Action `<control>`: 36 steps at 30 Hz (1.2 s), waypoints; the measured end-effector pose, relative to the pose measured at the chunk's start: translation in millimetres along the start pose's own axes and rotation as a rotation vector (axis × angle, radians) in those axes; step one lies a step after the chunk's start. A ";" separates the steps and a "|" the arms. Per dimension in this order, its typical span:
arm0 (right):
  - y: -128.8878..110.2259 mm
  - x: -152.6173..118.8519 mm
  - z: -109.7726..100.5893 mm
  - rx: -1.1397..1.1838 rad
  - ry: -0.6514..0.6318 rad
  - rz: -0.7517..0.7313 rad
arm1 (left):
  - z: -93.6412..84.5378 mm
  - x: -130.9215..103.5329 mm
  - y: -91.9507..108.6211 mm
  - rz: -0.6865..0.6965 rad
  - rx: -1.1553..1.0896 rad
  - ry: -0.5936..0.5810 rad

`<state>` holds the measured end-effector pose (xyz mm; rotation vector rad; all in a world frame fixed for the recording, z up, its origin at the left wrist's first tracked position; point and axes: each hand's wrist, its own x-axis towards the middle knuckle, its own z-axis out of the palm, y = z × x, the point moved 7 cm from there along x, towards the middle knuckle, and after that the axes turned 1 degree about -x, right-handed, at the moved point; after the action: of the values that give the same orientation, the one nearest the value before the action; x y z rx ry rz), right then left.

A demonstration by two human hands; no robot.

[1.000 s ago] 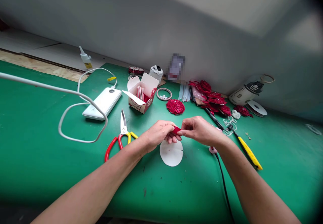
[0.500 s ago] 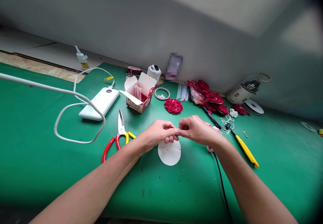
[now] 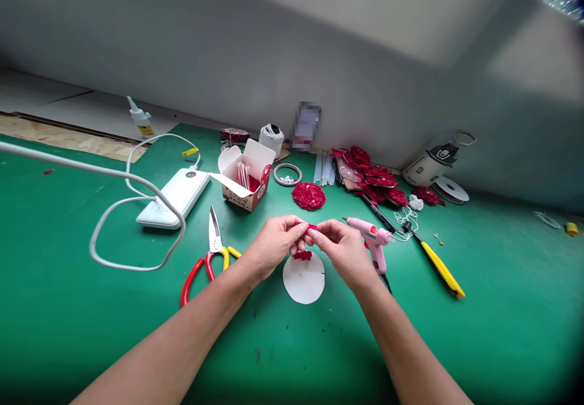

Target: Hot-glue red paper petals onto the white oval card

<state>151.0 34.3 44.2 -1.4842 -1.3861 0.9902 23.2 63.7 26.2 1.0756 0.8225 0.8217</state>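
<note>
Both hands work at the centre of the frame. The left hand (image 3: 279, 242) and the right hand (image 3: 343, 248) meet fingertip to fingertip, thumbs and forefingers pinching a small red strip (image 3: 312, 227) between them; the remaining fingers are curled, and the strip is largely covered. Just below, a white disc (image 3: 303, 284) lies flat on the green table (image 3: 91, 314), with a short cut in its right edge. A red tuft (image 3: 302, 255) sits at the disc's upper edge; whether it is fixed there cannot be told. The rest of the disc's face is bare, so covering it, judged from this view, stands near its beginning: one tuft in place, one strip in the fingers, nearly the whole surface left. Above the hands, a round red rosette (image 3: 309, 196) shows a face fully covered in similar ruffled material. Right of the right hand, a pink glue gun (image 3: 376, 244) rests unheld on the table; left of the left forearm, the scissors (image 3: 215, 235) lie untouched. In the upper middle, an open box (image 3: 237, 199) contains pale and red pieces. Toward the upper right, a pile of red rosettes (image 3: 381, 177) appears to be finished work.
</note>
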 end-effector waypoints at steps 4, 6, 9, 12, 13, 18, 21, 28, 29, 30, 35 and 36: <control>12.3 -3.0 3.2 0.156 0.161 0.013 | 2.5 -0.6 0.3 0.003 0.050 0.001; 16.3 -3.4 2.3 0.234 0.207 0.026 | 2.7 -1.6 0.4 -0.007 0.073 0.016; 21.2 -3.5 5.4 0.375 0.215 0.074 | -2.0 -2.5 1.9 0.021 0.076 0.100; 24.9 -3.8 12.6 0.518 0.207 0.133 | -5.4 -1.7 0.4 0.044 0.050 0.157; 25.9 -4.0 15.1 0.558 0.207 0.148 | -5.9 -1.2 -0.7 0.045 0.041 0.167; 30.8 -4.8 21.9 0.675 0.256 0.174 | -10.3 -1.1 -3.6 0.067 0.008 0.239; 33.2 -5.6 22.4 0.683 0.297 0.159 | -10.3 -1.1 -6.0 0.064 -0.019 0.242; 29.2 -7.5 21.2 0.556 0.332 0.104 | -11.1 -1.5 -6.0 0.141 0.096 0.294; 27.8 -7.9 20.7 0.517 0.336 0.090 | -11.5 -1.9 -4.6 0.175 0.160 0.308; 26.4 -8.3 20.0 0.472 0.338 0.074 | -11.4 -2.3 -3.1 0.208 0.231 0.316; 19.5 -10.8 17.0 0.215 0.318 -0.020 | -8.5 -4.6 3.0 0.335 0.533 0.331; 17.9 -11.2 16.2 0.162 0.309 -0.044 | -7.4 -5.3 4.4 0.362 0.582 0.329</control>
<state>140.7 23.8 22.0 -1.4108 -1.0874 0.7876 13.6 63.3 29.4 1.6626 1.2090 1.1169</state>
